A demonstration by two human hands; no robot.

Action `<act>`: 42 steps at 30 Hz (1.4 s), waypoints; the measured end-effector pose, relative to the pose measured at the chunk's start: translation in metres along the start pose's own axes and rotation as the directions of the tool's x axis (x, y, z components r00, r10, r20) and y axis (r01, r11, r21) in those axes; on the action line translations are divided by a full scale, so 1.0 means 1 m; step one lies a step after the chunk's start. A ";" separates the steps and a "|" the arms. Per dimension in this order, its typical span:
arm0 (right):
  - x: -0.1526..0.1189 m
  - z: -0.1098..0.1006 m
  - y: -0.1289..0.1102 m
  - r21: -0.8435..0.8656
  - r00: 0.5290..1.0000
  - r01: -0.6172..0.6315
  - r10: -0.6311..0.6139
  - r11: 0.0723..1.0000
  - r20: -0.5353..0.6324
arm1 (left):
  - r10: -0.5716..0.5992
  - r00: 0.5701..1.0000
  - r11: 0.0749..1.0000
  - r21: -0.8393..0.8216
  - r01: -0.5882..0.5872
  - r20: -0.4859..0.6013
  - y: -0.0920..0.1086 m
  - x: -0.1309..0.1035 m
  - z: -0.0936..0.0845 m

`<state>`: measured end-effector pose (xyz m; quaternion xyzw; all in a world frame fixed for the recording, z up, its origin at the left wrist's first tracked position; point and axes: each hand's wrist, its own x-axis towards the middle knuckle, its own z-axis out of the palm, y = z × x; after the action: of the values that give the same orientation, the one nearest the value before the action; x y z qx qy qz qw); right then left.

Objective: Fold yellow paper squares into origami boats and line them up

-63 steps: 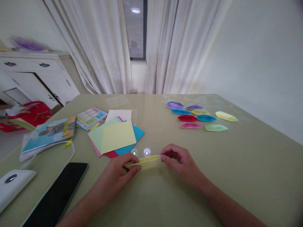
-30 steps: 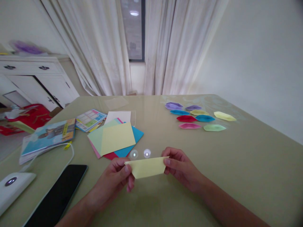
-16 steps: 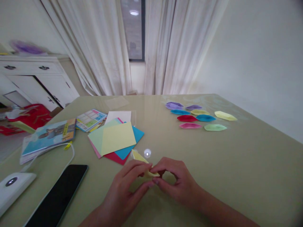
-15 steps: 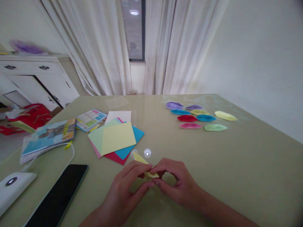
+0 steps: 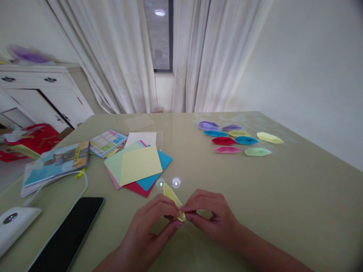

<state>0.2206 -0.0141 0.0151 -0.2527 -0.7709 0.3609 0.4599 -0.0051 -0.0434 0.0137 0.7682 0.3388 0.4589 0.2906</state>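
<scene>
Between both hands is a small folded yellow paper boat (image 5: pixel 171 193), its pointed far end tilted up and away from me. My left hand (image 5: pixel 154 223) pinches its left side near the lower end, thumb below and fingers above. With thumb and forefinger, my right hand (image 5: pixel 212 215) grips the edge at the near right end. The fingertips cover part of the folds. Beyond the hands lies a fanned stack of coloured paper sheets (image 5: pixel 141 165). Several finished-looking folded boats sit at the far right, among them a red one (image 5: pixel 224 141) and a light green one (image 5: pixel 257 152).
A black phone (image 5: pixel 70 230) and a white device with a cable (image 5: pixel 18 226) lie at the left. Behind them are a booklet (image 5: pixel 56 162) and a colourful packet (image 5: pixel 108 143). Light spots reflect off the glossy tabletop (image 5: pixel 283 211). Curtains and a wall stand beyond.
The yellow paper boat has turned more upright, its far tip swinging slightly right and its near end lowering. Both hands stay on it, with small finger shifts.
</scene>
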 end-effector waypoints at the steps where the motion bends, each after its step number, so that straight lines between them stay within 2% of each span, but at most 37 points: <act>1: 0.000 0.000 0.000 -0.004 1.000 0.011 -0.011 1.000 -0.001 | 0.002 1.000 1.000 0.007 -0.002 -0.005 0.000 0.000 0.000; 7: -0.001 0.001 -0.001 -0.005 0.998 0.059 -0.059 0.998 -0.005 | -0.012 1.000 1.000 0.023 0.012 -0.001 0.000 -0.001 0.001; 15: 0.001 0.000 -0.006 -0.018 0.998 0.061 -0.061 0.998 -0.020 | 0.011 1.000 1.000 0.018 -0.011 -0.016 0.002 0.003 0.000; 20: -0.001 0.001 -0.006 -0.041 0.995 0.099 -0.099 0.994 -0.018 | -0.007 1.000 1.000 0.009 0.007 0.024 0.000 0.002 0.000; 27: -0.001 0.001 -0.006 -0.094 0.993 0.109 -0.112 0.990 -0.028 | 0.003 1.000 0.996 0.089 -0.002 -0.018 0.003 -0.001 0.003; 34: 0.000 0.000 -0.006 -0.135 0.994 0.106 -0.105 0.985 0.021 | 0.055 0.998 0.990 0.134 -0.052 -0.018 0.001 0.000 0.001; 37: 0.000 0.000 -0.006 -0.124 0.995 0.095 -0.093 0.988 0.022 | 0.062 0.998 0.990 0.128 -0.061 -0.005 -0.003 -0.002 0.000; 42: 0.000 0.002 -0.005 -0.120 0.988 0.148 -0.151 0.982 -0.016 | 0.078 0.996 0.995 0.061 -0.079 0.031 -0.006 -0.003 0.000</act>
<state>0.2182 -0.0177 0.0183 -0.2253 -0.8019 0.2759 0.4796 -0.0074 -0.0426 0.0073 0.7963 0.3183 0.4479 0.2530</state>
